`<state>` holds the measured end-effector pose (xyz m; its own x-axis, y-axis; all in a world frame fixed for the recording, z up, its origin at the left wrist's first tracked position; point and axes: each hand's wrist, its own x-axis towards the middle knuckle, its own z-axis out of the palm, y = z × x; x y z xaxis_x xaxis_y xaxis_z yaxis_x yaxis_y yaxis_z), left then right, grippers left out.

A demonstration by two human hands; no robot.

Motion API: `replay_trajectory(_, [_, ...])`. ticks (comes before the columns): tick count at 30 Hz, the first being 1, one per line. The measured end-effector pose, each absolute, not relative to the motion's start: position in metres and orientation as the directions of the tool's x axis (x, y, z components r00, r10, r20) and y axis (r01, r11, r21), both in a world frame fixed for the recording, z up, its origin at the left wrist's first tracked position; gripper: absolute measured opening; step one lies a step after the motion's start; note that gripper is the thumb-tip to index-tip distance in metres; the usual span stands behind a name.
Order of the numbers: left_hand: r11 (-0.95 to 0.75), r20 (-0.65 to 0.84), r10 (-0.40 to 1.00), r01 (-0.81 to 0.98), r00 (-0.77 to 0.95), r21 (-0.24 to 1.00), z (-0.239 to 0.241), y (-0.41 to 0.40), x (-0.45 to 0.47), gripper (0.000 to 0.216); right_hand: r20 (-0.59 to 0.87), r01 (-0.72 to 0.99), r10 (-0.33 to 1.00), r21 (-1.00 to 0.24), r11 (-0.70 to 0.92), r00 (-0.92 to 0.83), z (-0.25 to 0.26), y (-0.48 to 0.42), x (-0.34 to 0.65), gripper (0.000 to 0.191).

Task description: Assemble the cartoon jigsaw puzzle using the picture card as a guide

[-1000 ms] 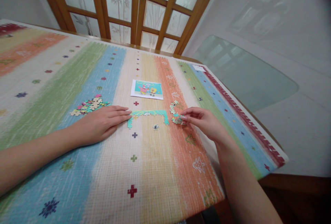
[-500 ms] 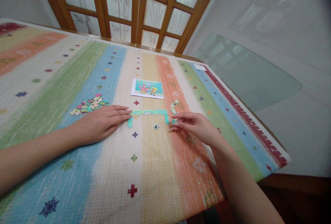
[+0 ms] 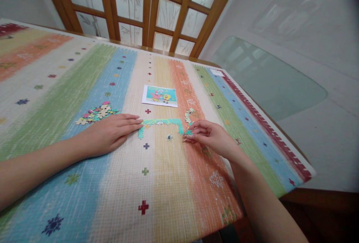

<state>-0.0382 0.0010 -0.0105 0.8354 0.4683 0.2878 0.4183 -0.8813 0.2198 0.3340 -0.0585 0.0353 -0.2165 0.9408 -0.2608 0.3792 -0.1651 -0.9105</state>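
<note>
A partly joined strip of turquoise jigsaw puzzle [image 3: 161, 122] lies on the striped cloth, with a short leg down each end. My left hand [image 3: 116, 130] rests flat, fingers outstretched, their tips touching the strip's left corner. At the right end, my right hand [image 3: 209, 134] pinches a small turquoise puzzle piece [image 3: 189, 132] between thumb and fingers, close beside the right leg. Below the strip lies a loose piece with a dark spot [image 3: 169, 137]. Several more loose pieces [image 3: 189, 115] sit just above my right fingertips.
Beyond the strip lies a cartoon picture card [image 3: 160, 96]. A heap of mixed puzzle pieces [image 3: 98, 112] sits behind my left hand. The striped tablecloth [image 3: 126, 198] covers the table. A white paper slip [image 3: 217, 72] lies near the far right edge, and wooden glazed doors [image 3: 151, 11] stand behind.
My right fingers have shifted slightly at the right leg, curling a little more, with the small piece still in the pinch. My left hand has stayed in place.
</note>
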Motion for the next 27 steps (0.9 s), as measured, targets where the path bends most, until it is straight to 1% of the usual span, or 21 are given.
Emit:
replay_trajectory(4, [-0.884,0.283,0.464,0.419,0.84,0.208,-0.01,0.001,-0.038,0.044,-0.204,0.5,0.955,-0.863,-0.073,-0.213,0.037,-0.062,0.332,0.024])
replay_trajectory(7, [-0.887,0.284,0.46,0.419,0.841,0.195,-0.009,0.001,-0.038,0.044,-0.155,0.643,0.964,-0.766,0.022,-0.217,0.039,-0.064,0.33,0.02])
replay_trajectory(9, [-0.889,0.285,0.456,0.415,0.843,0.194,-0.009,0.0,-0.038,0.044,-0.136,0.707,0.964,-0.704,0.067,-0.227,0.04,-0.064,0.329,0.019])
replay_trajectory(11, [-0.89,0.288,0.454,0.412,0.843,0.197,-0.009,0.0,-0.038,0.044,-0.142,0.723,0.959,-0.686,0.083,-0.245,0.041,-0.064,0.327,0.018])
replay_trajectory(15, [-0.891,0.294,0.451,0.404,0.843,0.208,-0.01,0.001,-0.038,0.046,-0.124,0.711,0.953,-0.693,0.116,-0.276,0.043,-0.065,0.322,0.016])
replay_trajectory(18, [-0.891,0.293,0.449,0.399,0.844,0.215,-0.01,0.001,-0.038,0.047,-0.027,0.679,0.952,-0.707,0.196,-0.304,0.042,-0.068,0.316,0.014])
replay_trajectory(20, [-0.89,0.301,0.451,0.399,0.84,0.219,-0.01,0.001,-0.037,0.046,0.072,0.663,0.938,-0.69,0.292,-0.339,0.039,-0.071,0.31,0.012])
replay_trajectory(22, [-0.889,0.316,0.454,0.401,0.833,0.219,-0.01,0.001,-0.037,0.045,0.177,0.662,0.9,-0.624,0.415,-0.398,0.035,-0.073,0.302,0.01])
replay_trajectory(23, [-0.89,0.322,0.454,0.402,0.831,0.218,-0.01,0.001,-0.037,0.044,0.229,0.665,0.869,-0.568,0.486,-0.439,0.033,-0.074,0.297,0.009])
replay_trajectory(25, [-0.891,0.326,0.452,0.402,0.83,0.211,-0.01,0.001,-0.036,0.044,0.319,0.66,0.783,-0.42,0.622,-0.535,0.03,-0.076,0.286,0.013])
replay_trajectory(27, [-0.895,0.323,0.445,0.399,0.835,0.201,-0.01,0.001,-0.036,0.043,0.366,0.64,0.695,-0.278,0.716,-0.619,0.027,-0.076,0.273,0.021])
